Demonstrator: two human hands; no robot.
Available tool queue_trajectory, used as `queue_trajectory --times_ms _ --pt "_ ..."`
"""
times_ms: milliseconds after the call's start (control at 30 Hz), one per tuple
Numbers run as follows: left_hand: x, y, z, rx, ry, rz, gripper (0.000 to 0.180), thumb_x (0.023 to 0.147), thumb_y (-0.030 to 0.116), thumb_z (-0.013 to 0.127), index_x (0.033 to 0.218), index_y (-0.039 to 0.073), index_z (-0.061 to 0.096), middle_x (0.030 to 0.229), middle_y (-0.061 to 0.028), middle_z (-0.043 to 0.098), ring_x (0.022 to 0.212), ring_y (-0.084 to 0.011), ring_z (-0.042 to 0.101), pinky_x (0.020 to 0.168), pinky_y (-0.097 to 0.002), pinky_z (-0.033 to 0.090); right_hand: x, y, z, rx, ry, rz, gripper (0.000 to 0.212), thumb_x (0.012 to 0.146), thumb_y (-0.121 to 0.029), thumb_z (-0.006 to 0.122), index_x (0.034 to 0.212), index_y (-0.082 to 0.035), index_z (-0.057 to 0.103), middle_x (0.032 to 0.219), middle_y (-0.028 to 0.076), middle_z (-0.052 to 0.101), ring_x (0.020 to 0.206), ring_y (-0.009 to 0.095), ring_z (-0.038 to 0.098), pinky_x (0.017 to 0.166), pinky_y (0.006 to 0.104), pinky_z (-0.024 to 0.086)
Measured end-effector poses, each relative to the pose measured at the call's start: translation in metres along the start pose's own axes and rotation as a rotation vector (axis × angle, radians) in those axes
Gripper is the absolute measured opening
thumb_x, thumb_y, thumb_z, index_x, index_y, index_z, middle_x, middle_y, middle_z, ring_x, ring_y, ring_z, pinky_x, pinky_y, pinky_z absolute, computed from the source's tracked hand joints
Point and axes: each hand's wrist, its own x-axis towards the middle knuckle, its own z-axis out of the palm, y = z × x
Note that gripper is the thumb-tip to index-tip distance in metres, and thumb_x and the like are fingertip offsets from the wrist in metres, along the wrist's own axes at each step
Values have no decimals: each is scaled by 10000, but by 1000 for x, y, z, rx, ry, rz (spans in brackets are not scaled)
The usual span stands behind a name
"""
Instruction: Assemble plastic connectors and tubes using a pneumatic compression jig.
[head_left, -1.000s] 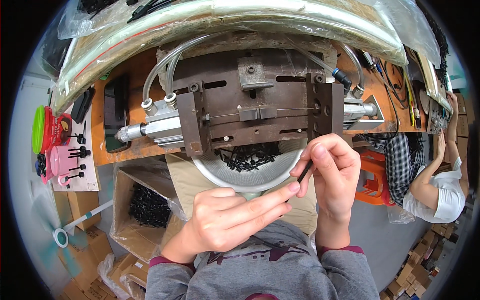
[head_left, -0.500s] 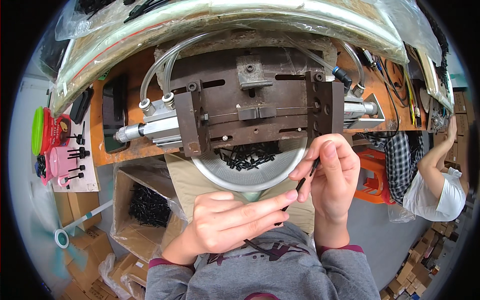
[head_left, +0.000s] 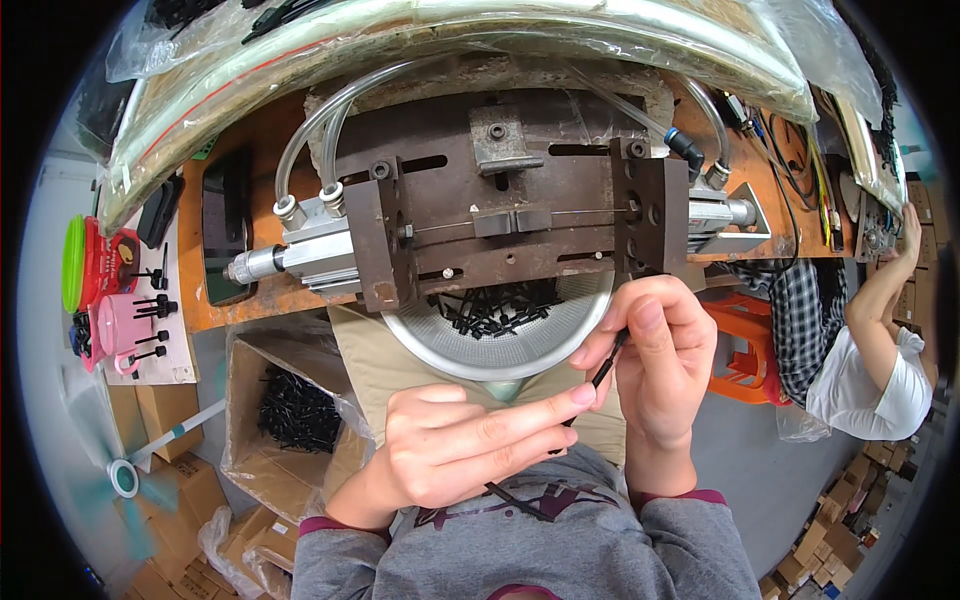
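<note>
More of a black strip (head_left: 603, 373) now shows between left hand (head_left: 450, 440) and right hand (head_left: 658, 350), each grip narrow on it, suggesting two-handed work.

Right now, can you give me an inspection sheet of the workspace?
Surface: orange bench carrying a brown metal fixture.
Job's things: slim black piece between the hands; more black pieces in white basket.
Clutter: pink container, dark flat device at left.
Hands: right hand pinches the slim black piece; left hand touches it, grip unclear.
Cables: clear tubes at the fixture, coloured wires at right.
Surroundings: co-worker right, cardboard boxes lower left.
</note>
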Motion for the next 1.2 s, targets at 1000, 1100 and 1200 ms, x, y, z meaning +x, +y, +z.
queue_trajectory --times_ms 1000,1100,1200 --pt "-5 -3 5 -19 27 -26 256 669 212 835 892 110 761 1039 -60 739 468 -36 482 413 -200 286 -7 -1 1 72 -56 61 180 999 -82 512 985 76 597 796 182 675 562 158 640 468 240 521" --pt "-6 -3 3 7 6 -21 250 665 197 830 888 109 763 1041 -62 739 469 -34 480 414 -202 280 -2 -3 1 152 -26 182 184 997 -95 523 977 70 602 797 173 677 555 147 636 476 230 508" --pt "-4 -4 1 18 -1 -5 250 663 188 827 891 107 765 1043 -64 738 470 -32 481 415 -203 277 -3 -3 -2 159 -16 221 180 991 -99 537 961 66 601 794 170 678 545 141 632 478 224 499"
